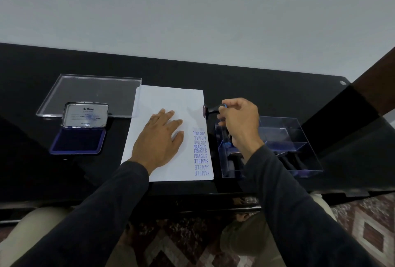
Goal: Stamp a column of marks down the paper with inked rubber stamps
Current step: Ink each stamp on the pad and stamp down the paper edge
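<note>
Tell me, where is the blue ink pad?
The ink pad lies open on the black table, left of the paper, just in front of the clear tray.

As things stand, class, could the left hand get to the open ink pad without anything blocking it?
Probably yes. The left hand lies flat on the paper, and the ink pad sits open just to its left on the table, with only bare surface between them.
</note>
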The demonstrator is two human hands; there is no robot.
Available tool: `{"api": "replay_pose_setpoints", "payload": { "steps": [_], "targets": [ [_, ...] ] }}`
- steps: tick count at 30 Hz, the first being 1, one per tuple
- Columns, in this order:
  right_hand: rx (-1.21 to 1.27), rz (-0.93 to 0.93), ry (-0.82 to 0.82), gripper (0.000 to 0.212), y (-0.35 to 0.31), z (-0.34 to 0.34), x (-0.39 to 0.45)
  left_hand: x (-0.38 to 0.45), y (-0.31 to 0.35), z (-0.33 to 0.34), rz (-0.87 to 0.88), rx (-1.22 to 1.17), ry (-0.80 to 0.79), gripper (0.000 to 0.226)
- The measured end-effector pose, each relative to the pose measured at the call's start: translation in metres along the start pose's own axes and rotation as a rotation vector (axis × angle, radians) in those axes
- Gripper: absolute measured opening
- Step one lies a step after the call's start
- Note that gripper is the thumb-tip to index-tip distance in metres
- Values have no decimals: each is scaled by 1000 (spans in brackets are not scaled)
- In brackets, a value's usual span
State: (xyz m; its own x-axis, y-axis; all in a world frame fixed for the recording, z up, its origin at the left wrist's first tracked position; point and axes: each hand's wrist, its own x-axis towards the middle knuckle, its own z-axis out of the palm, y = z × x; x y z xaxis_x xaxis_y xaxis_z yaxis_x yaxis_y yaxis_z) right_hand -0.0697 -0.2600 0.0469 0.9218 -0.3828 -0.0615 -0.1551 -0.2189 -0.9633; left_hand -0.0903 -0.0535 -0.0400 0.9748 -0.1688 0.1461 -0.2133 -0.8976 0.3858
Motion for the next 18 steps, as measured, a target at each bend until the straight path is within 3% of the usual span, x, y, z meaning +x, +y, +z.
{"api": "replay_pose_setpoints", "payload": {
  "steps": [5,18],
  "targets": [
    [120,104,-15,15,4,0,1,1,-1,0,15,-3,1,51],
    [174,147,-28,15,6,-1,5,0,1,0,-1,-9,0,52]
  ]
}}
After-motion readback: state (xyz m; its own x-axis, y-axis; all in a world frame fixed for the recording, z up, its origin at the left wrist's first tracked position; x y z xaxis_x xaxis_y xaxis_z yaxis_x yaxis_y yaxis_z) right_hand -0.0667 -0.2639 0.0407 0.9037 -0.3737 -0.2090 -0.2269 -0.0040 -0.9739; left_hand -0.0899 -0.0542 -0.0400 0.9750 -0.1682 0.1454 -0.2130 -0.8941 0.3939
